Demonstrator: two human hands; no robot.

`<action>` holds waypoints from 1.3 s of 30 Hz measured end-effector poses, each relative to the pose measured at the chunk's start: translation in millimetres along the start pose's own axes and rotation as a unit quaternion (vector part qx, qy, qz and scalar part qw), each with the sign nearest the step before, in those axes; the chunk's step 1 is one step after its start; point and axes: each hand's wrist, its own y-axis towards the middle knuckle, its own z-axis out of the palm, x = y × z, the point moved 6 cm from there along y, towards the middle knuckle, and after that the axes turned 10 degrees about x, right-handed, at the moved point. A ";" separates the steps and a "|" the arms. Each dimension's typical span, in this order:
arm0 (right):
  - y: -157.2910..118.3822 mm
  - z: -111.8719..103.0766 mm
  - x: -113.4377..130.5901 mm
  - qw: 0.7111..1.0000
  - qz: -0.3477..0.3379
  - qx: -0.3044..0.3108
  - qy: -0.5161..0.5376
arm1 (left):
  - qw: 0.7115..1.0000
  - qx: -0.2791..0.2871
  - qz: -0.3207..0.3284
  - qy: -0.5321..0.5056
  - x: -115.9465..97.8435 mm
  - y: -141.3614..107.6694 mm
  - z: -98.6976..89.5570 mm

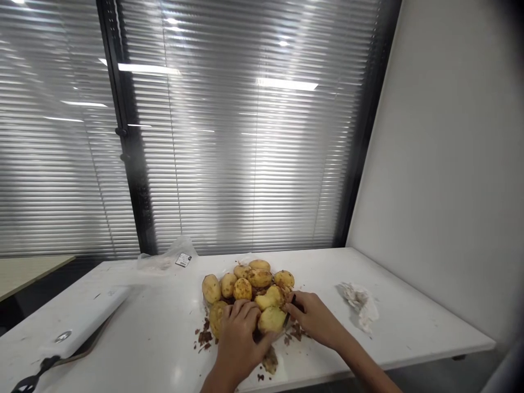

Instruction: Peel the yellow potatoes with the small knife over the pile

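Fig., near to far: we see L hand (239,341) w/ fingers (241,311) curled shut on pale yellow potato (271,320). R hand (315,319) is closed, apparently on dark slim knife (287,318), its blade mostly hidden. Brown peel scraps (204,337) lie on white table (164,338). Behind, heap of yellow potatoes (245,284): flesh largely bare, brown skin patches remaining. Farther: crumpled white paper towel (360,305), clear plastic bag (167,259), grey window blinds (245,136).
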 end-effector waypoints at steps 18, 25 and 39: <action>2.0 -0.8 6.9 1.000 -0.015 -0.012 -0.005 | 1.000 -0.006 0.002 0.007 -0.9 0.1 -1.0; -1.1 1.1 6.8 1.000 -0.017 -0.010 -0.004 | 1.000 0.000 0.010 0.017 -0.7 0.0 -1.0; -4.1 -2.4 0.7 0.998 -0.034 0.003 0.058 | 0.999 -0.007 0.022 0.045 -4.0 0.6 -4.0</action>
